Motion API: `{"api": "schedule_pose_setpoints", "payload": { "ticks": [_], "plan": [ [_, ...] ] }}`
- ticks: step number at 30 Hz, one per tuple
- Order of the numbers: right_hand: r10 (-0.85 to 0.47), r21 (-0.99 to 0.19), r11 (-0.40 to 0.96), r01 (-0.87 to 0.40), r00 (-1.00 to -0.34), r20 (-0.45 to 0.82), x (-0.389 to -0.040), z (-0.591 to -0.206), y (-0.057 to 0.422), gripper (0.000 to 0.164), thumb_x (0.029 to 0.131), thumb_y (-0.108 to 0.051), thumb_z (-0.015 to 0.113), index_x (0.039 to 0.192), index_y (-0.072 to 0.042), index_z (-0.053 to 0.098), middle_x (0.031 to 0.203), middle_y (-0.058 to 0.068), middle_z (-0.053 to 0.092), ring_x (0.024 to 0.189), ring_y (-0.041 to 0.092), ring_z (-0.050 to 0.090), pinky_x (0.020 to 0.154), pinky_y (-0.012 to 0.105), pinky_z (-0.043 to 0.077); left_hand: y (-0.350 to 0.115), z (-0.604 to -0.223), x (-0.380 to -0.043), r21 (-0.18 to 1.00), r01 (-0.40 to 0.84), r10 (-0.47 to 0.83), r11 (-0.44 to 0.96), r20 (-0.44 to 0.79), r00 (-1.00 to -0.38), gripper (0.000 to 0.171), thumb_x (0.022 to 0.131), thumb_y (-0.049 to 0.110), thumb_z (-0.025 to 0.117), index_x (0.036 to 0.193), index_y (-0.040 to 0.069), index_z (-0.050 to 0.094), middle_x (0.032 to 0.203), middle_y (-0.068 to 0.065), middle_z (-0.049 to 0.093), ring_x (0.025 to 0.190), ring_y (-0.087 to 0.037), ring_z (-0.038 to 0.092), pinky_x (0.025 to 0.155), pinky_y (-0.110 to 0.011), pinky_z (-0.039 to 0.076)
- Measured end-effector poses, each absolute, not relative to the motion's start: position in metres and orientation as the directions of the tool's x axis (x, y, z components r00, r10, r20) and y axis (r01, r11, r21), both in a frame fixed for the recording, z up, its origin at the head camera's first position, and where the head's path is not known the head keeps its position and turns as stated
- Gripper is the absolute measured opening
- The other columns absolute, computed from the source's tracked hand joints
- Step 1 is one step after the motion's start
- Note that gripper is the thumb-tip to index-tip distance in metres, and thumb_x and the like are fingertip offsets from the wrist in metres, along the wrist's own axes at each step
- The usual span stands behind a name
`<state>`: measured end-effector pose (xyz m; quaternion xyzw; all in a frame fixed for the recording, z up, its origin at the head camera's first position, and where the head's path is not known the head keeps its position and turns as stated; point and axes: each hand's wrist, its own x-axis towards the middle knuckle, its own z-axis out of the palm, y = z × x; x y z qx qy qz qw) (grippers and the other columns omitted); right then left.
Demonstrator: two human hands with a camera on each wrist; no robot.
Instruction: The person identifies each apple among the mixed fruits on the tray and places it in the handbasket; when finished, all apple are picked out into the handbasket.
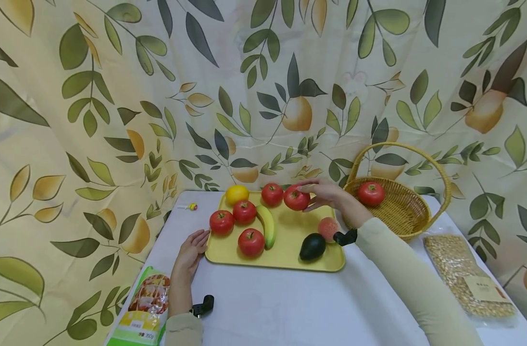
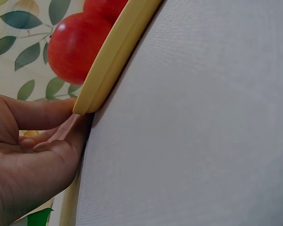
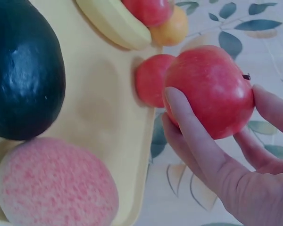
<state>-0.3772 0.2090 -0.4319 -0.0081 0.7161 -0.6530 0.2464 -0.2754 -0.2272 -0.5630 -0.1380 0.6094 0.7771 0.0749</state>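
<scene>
My right hand (image 1: 321, 192) grips a red apple (image 3: 210, 92) between thumb and fingers, raised over the back right of the yellow tray (image 1: 285, 240). Its dark stem shows in the right wrist view. At the tray's left edge, my left hand (image 1: 193, 250) pinches the rim, one finger on the upper side, as the left wrist view shows. On the tray lie several more red apples (image 1: 251, 242), a yellow lemon (image 1: 237, 194), a banana (image 1: 267, 228), a dark green avocado (image 1: 312, 247) and a pink peach (image 1: 328, 229).
A wicker basket (image 1: 412, 222) with a tall handle stands at the back right, one red apple (image 1: 371, 193) inside. A bag of grains (image 1: 462, 274) lies right, a green food packet (image 1: 144, 307) front left. A small yellow item (image 1: 190, 206) is left of the tray.
</scene>
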Motion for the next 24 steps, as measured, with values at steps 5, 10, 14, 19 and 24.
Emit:
{"api": "schedule_pose_setpoints", "payload": {
  "ticks": [5, 10, 14, 19, 24],
  "plan": [
    [-0.344, -0.946, 0.134, 0.295, -0.881, -0.324, -0.376, -0.425, 0.218, 0.054, 0.106, -0.014, 0.06, 0.154, 0.002, 0.041, 0.147, 0.027, 0.043, 0.12, 0.056, 0.06, 0.095, 0.067, 0.052, -0.226, -0.564, -0.276, 0.922, -0.291, -0.062, -0.255, -0.316, -0.947, 0.068, 0.098, -0.021, 0.042, 0.161, 0.001, 0.028, 0.163, -0.022, 0.039, 0.152, -0.032, 0.037, 0.123, -0.041, 0.033],
    [-0.32, -0.945, 0.141, 0.294, -0.89, -0.324, -0.375, -0.419, 0.227, 0.055, 0.106, -0.017, 0.062, 0.154, 0.002, 0.042, 0.145, 0.026, 0.045, 0.113, 0.049, 0.067, 0.094, 0.064, 0.054, -0.227, -0.565, -0.277, 0.922, -0.293, -0.061, -0.254, -0.318, -0.946, 0.068, 0.098, -0.02, 0.042, 0.161, 0.0, 0.027, 0.163, -0.022, 0.039, 0.152, -0.032, 0.037, 0.123, -0.041, 0.033],
    [-0.308, -0.946, 0.129, 0.298, -0.895, -0.324, -0.374, -0.415, 0.234, 0.057, 0.106, -0.018, 0.062, 0.155, 0.002, 0.041, 0.143, 0.025, 0.045, 0.108, 0.045, 0.069, 0.092, 0.061, 0.057, -0.227, -0.566, -0.278, 0.923, -0.286, -0.047, -0.256, -0.307, -0.95, 0.069, 0.098, -0.021, 0.041, 0.162, -0.001, 0.025, 0.164, -0.023, 0.037, 0.153, -0.033, 0.036, 0.123, -0.041, 0.032],
    [-0.302, -0.942, 0.116, 0.315, -0.893, -0.335, -0.373, -0.409, 0.244, 0.058, 0.106, -0.019, 0.062, 0.155, 0.001, 0.039, 0.144, 0.024, 0.044, 0.109, 0.043, 0.069, 0.095, 0.06, 0.056, -0.227, -0.567, -0.278, 0.922, -0.289, -0.048, -0.257, -0.311, -0.949, 0.07, 0.097, -0.021, 0.041, 0.162, 0.0, 0.025, 0.163, -0.023, 0.038, 0.152, -0.033, 0.037, 0.123, -0.04, 0.033],
    [-0.301, -0.943, 0.084, 0.323, -0.893, -0.333, -0.37, -0.401, 0.253, 0.057, 0.108, -0.018, 0.059, 0.156, 0.001, 0.036, 0.144, 0.023, 0.043, 0.11, 0.042, 0.068, 0.095, 0.058, 0.057, -0.228, -0.568, -0.278, 0.922, -0.291, -0.055, -0.257, -0.314, -0.948, 0.07, 0.096, -0.021, 0.042, 0.161, 0.001, 0.027, 0.162, -0.021, 0.04, 0.152, -0.031, 0.038, 0.123, -0.039, 0.034]
  ]
}}
